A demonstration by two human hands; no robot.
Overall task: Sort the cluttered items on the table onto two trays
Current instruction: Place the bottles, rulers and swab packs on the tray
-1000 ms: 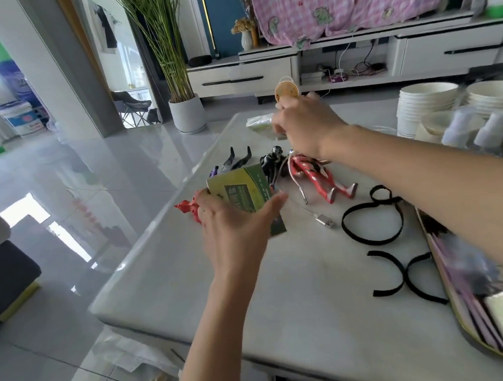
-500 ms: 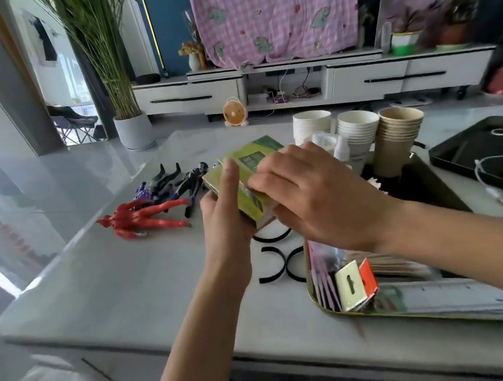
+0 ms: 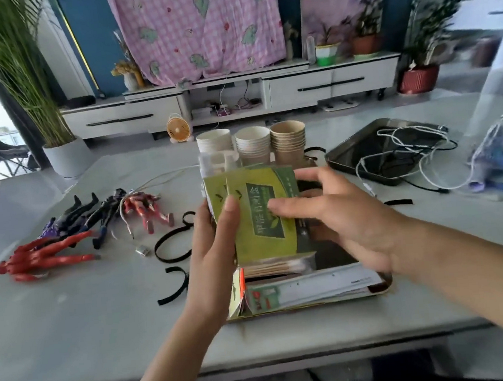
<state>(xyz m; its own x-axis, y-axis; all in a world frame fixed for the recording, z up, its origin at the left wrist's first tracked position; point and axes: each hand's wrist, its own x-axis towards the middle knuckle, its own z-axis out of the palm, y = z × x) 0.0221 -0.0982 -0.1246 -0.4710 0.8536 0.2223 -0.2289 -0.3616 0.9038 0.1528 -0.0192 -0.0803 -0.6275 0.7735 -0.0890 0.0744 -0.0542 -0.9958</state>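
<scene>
A: Grey table [image 3: 103,327], living room behind it. Where are the packets?

B: Packets [image 3: 259,217], at least 2 green ones fanned apart, are held up off the table, above the left end of the near tray [image 3: 386,281]. Left hand [image 3: 216,255] grips them by the left edge, with the thumb across the front and the fingers behind.

A: And the right hand?

B: Right hand [image 3: 348,224] has its fingers nearly straight, tips touching the front packet's face. It clasps nothing that I can see.

A: How will they handle?

B: My guess is light, thin and flat, with a slightly glossy skin, so they would slide over each other. They should flex rather than break. Best to pinch across the whole stack near an edge, thumb on one side and fingers on the other, so none slips out.

A: What lies under them?

B: The near tray already holds flat packaged goods, with a long white pack along its front. I would lay the packets flat on top of those.

A: Further out?

B: Behind them are 3 stacks of cups [image 3: 253,145]. To the right is the far tray [image 3: 354,152], with white cables [image 3: 406,151] in it. To the left, loose on the table, are figures [image 3: 50,255] and black straps [image 3: 169,247].
</scene>
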